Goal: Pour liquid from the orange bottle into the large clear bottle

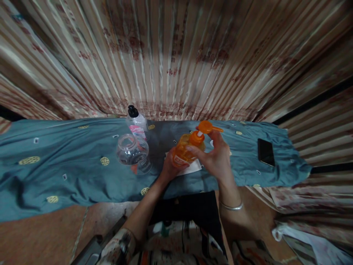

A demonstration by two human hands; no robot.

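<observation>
Gripping both hands, seemingly half-full translucent orange pump bottle (185, 150), label-fronted.

clear jar (132, 151) and bottle (137, 122) crowding left, phone (266, 151) far right

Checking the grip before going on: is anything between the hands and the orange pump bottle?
Nothing visible. The left hand grips the orange plastic pump bottle directly from below, and the right hand has its fingers on the neck beneath the pump head.

Orange pump bottle (185, 151), teal dotted cloth (68, 165)
</observation>
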